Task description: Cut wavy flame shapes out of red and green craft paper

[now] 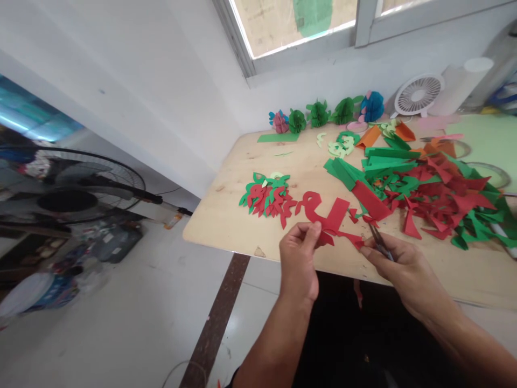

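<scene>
From the head view, we are seeing a bright red, flat-sided piece of cut paper (334, 218) sitting over the near edge of a pale, wood-grained desk (234, 229), in front of the body and between the hands. Our left hand (299, 252) is clamping its grip on the paper's near end, thumb against fingers; our right hand (398, 260) is closing its grip around a small pair of dark, slim-bladed metal scissors (380, 243), while a narrow red point is reaching its fingertips, though we are not able to tell whether they are pinching it. We are judging the paper very light, fairly crisp and dry, likely to be creasing easily and tearing at its thin necks, so we would be taking hold of the broad part and sparing the points; the scissors are looking hard and smooth, best held by the handles. To the left, a loose pile of curled, leafy red and green paper cutouts (269, 196) is lying flat; to the right, a jagged heap of red and green paper scraps (442, 188) is sprawling. Along the wall, green pleated paper balls (318, 114) are showing fine, honeycomb-like folds.
</scene>
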